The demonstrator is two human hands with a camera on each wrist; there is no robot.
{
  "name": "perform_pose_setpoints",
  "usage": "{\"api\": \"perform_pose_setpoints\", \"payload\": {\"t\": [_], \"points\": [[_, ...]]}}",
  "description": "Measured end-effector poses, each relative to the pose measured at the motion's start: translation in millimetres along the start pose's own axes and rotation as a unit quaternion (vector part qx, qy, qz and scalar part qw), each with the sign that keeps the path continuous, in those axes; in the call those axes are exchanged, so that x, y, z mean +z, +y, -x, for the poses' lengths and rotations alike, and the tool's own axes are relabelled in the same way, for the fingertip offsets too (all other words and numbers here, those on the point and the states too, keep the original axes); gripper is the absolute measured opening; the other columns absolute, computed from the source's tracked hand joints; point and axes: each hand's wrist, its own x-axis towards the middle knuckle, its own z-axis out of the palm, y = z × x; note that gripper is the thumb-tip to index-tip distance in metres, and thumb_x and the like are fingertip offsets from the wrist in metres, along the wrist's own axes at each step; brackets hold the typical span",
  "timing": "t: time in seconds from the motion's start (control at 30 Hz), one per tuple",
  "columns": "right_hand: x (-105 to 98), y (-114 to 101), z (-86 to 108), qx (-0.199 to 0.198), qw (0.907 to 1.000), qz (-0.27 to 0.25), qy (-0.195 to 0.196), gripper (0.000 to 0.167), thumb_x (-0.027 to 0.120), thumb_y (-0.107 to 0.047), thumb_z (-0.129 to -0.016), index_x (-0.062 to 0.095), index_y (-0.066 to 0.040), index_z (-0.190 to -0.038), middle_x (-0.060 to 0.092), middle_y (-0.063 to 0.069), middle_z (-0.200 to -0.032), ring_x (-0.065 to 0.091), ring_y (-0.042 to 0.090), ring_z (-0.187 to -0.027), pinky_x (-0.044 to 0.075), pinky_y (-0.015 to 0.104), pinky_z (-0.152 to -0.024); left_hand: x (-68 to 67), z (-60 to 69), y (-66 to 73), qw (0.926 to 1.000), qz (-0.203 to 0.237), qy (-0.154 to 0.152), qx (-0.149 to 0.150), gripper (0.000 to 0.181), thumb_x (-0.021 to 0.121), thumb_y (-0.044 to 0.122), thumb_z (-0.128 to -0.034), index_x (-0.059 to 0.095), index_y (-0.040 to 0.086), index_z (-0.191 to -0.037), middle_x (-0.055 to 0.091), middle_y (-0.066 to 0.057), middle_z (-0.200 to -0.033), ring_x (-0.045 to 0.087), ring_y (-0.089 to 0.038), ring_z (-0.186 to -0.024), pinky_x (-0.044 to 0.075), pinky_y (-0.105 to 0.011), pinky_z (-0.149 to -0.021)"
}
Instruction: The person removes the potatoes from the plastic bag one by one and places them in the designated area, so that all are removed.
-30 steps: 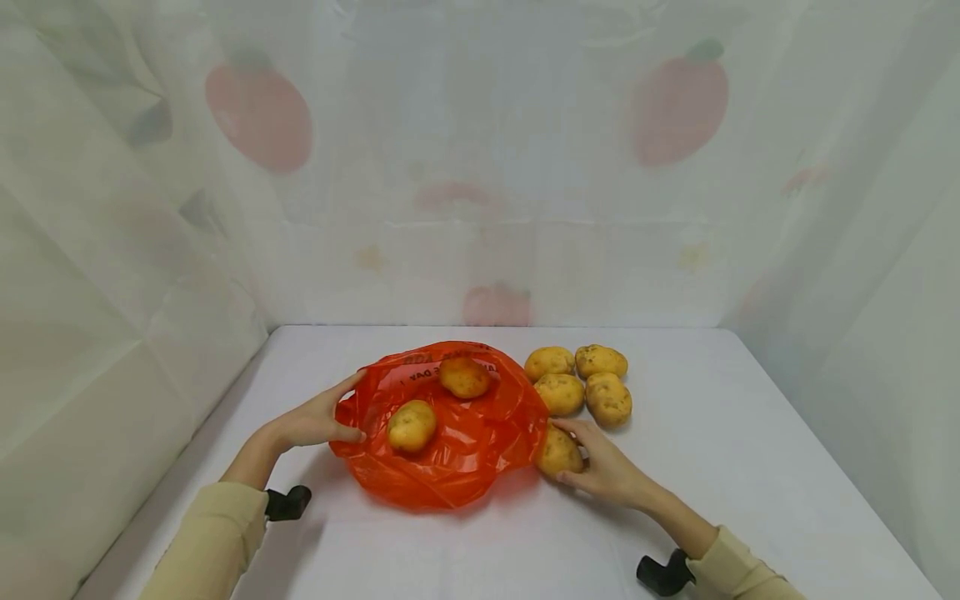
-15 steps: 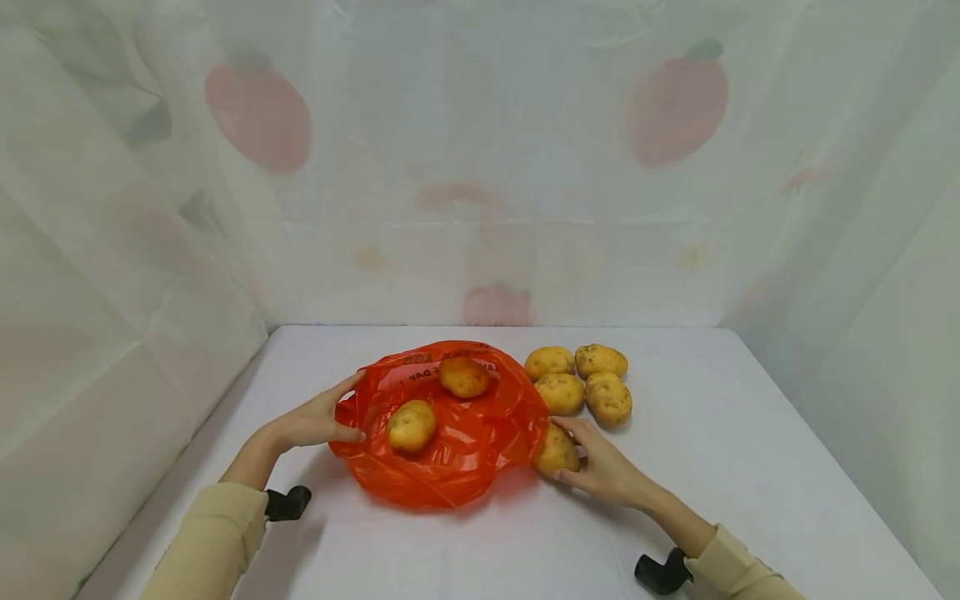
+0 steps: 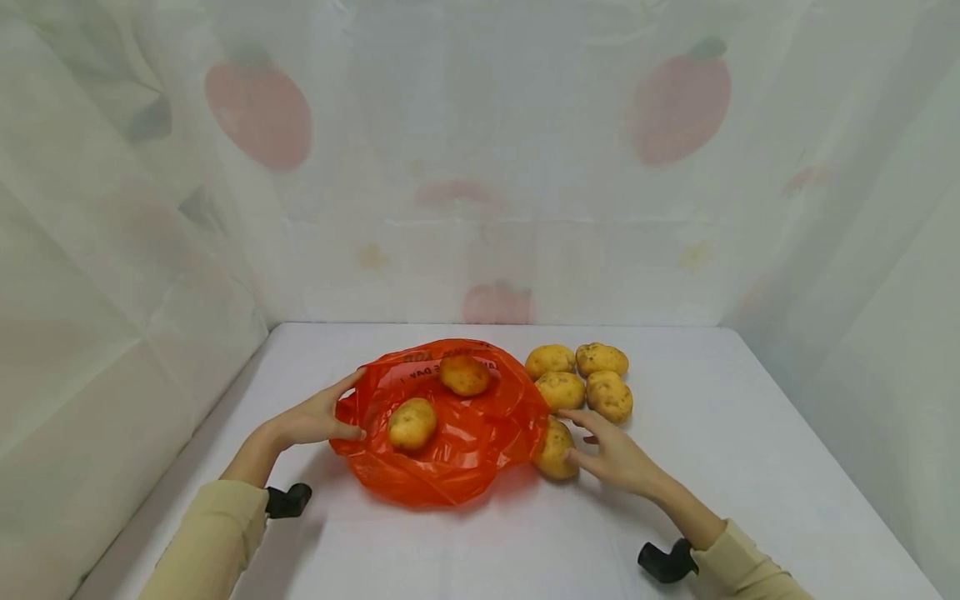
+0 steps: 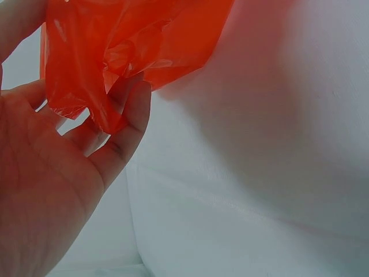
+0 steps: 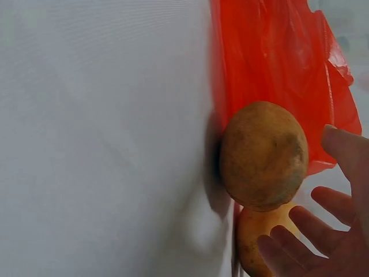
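Note:
A red plastic bag [image 3: 450, 475] lies spread open on the white table, with printed letters on its inner back side. Two potatoes [image 3: 412, 424] rest inside it. My left hand [image 3: 311, 419] grips the bag's left edge; in the left wrist view the fingers [image 4: 134, 112] curl round the red film. My right hand [image 3: 618, 454] is beside a single potato [image 3: 555, 450] at the bag's right side, its fingers spread. In the right wrist view a gap shows between the fingers [image 5: 314, 228] and that potato [image 5: 264, 156], which stands against the bag.
Several more potatoes [image 3: 609, 397] sit in a cluster behind the right hand, close to the bag's right edge. White sheeting [image 3: 480, 167] with faded fruit prints encloses the table at the back and both sides. Black wrist mounts [image 3: 666, 561] stick out below both sleeves.
My right hand has let go of the single potato and drawn slightly back and up, its fingers spreading. The potato shifted slightly left toward the bag. My left hand has stayed in place.

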Motion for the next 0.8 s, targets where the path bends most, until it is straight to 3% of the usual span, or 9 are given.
{"api": "perform_pose_setpoints", "payload": {"t": [0.4, 0.67, 0.8], "points": [[-11, -15, -12.1, -0.026, 0.9981, -0.015, 0.053, 0.043, 0.064, -0.009, -0.085, 0.051, -0.004, -0.126, 0.056, 0.011, -0.124, 0.055, 0.031, -0.111, 0.051, 0.043, -0.085, 0.5, -1.1, -3.2, 1.0, -0.006, -0.002, -0.005, 0.1, 0.074, 0.023, -0.0755, 0.007, 0.017, -0.149, 0.016, -0.017, -0.151, 0.019, -0.041, -0.134, 0.036, -0.059, -0.097], [-16, -64, -23.7, -0.042, 0.9961, -0.05, 0.06, 0.04, 0.064, -0.001, -0.084, 0.053, 0.005, -0.122, 0.058, 0.02, -0.119, 0.06, 0.037, -0.101, 0.049, 0.048, -0.085, 1.2, -0.1, -2.1, 1.0, -0.005, 0.0, -0.002, 0.1, 0.074, 0.023, -0.0753, 0.007, 0.018, -0.149, 0.016, -0.017, -0.151, 0.019, -0.041, -0.134, 0.033, -0.061, -0.099], [-16, -78, -29.4, -0.042, 0.9966, -0.054, 0.045, 0.038, 0.063, -0.004, -0.085, 0.054, 0.003, -0.121, 0.058, 0.017, -0.119, 0.059, 0.033, -0.103, 0.052, 0.041, -0.084, 0.5, -1.2, -1.4, 1.0, -0.004, -0.001, 0.001, 0.1, 0.074, 0.022, -0.0753, 0.007, 0.017, -0.149, 0.016, -0.018, -0.151, 0.02, -0.041, -0.133, 0.036, -0.06, -0.097]]}}
